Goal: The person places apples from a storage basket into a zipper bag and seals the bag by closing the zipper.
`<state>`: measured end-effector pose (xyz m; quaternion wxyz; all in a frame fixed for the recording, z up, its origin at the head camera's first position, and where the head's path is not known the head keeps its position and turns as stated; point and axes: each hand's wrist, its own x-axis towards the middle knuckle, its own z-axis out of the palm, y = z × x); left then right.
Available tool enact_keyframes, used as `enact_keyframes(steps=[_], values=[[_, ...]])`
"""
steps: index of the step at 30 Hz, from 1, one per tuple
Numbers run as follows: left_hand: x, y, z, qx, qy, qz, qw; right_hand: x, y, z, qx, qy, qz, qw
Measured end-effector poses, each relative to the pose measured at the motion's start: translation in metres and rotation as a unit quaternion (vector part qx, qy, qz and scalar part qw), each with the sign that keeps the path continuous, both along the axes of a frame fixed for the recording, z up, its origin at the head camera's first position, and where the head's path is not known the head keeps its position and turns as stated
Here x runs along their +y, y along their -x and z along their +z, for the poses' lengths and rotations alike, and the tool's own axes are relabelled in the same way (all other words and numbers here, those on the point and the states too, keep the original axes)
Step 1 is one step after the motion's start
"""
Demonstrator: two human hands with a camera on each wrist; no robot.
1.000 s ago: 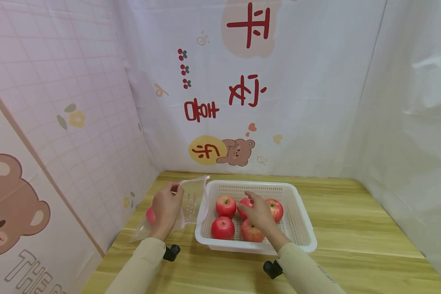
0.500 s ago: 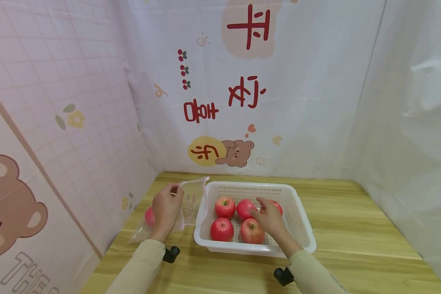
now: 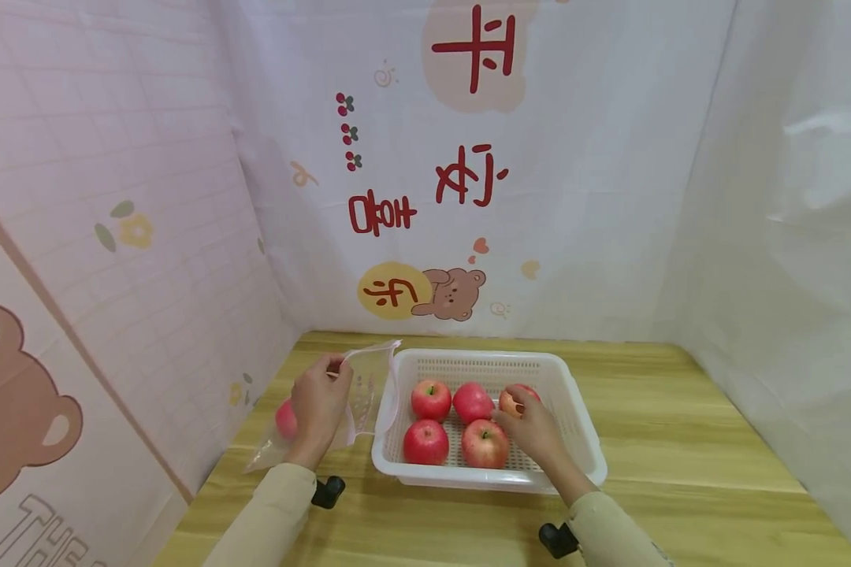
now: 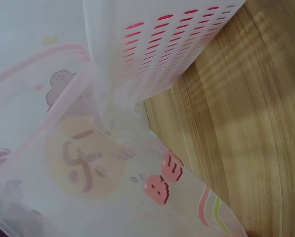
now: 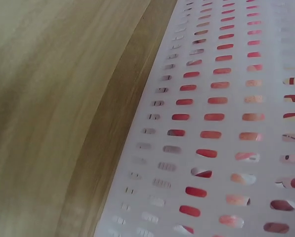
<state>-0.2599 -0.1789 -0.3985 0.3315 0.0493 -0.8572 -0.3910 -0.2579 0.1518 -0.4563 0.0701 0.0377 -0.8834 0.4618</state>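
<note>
In the head view my left hand (image 3: 319,411) pinches the rim of a clear zip bag (image 3: 370,387), whose pink-edged mouth stands open towards the basket. An apple (image 3: 286,419) lies inside the bag, partly behind that hand. The bag's printed film (image 4: 90,165) fills much of the left wrist view. My right hand (image 3: 536,431) is over the right part of a white plastic basket (image 3: 587,421), thumb and fingers spread at the rightmost apple (image 3: 510,403), partly covering it. Whether they touch it is hard to tell. Near it sit a pink-red apple (image 3: 473,402) and a streaked apple (image 3: 484,444).
Two more red apples, a rear one (image 3: 431,400) and a front one (image 3: 425,442), sit in the basket's left half. The basket's slotted wall (image 5: 211,118) fills much of the right wrist view. The wooden table (image 3: 688,441) meets printed cloth walls at back and sides.
My right hand has moved right, from above the middle apples to the rightmost one, uncovering the pink-red and streaked apples. My left hand keeps its hold on the bag.
</note>
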Motion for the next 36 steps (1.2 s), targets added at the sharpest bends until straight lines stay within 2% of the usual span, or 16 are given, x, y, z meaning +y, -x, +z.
enact_keyframes(steps=[8,24,30,36], values=[[-0.0008,0.0001,-0.0005,-0.007,-0.006,-0.001,1.0,0.005,-0.0065,0.0016,-0.025,-0.002,0.015,1.0],[0.0,-0.0058,-0.0027,-0.008,-0.008,-0.002,0.9999,0.0067,-0.0056,-0.0001,-0.074,-0.046,0.051,0.995],[-0.0008,-0.0063,-0.0021,-0.015,-0.005,0.001,0.9999,0.0042,-0.0035,-0.0001,-0.085,-0.054,0.077,0.992],[0.0002,-0.0086,0.0007,-0.007,-0.003,0.005,1.0,0.0013,-0.0031,-0.0006,-0.106,-0.06,0.125,0.985]])
